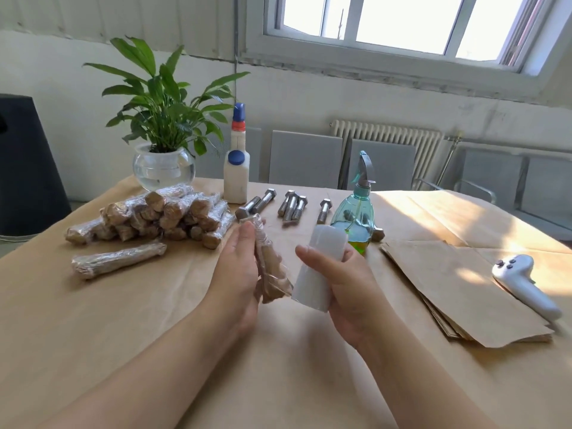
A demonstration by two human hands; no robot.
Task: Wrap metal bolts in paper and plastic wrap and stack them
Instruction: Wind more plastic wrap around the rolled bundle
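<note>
Potted plant (161, 119), spray bottle (356, 218), white controller (523, 286).

Matt brown paper is covering the worktop (123, 320), creased in places. The bare bolts (291, 205) are showing dull grey metal. The stacked bundles (154, 216) are gleaming under glossy clear plastic wrap over brown paper. The roll (315, 270) is looking smooth, milky and slightly shiny, probably plastic film. The spray bottle (356, 224) is glinting as translucent plastic.
</note>
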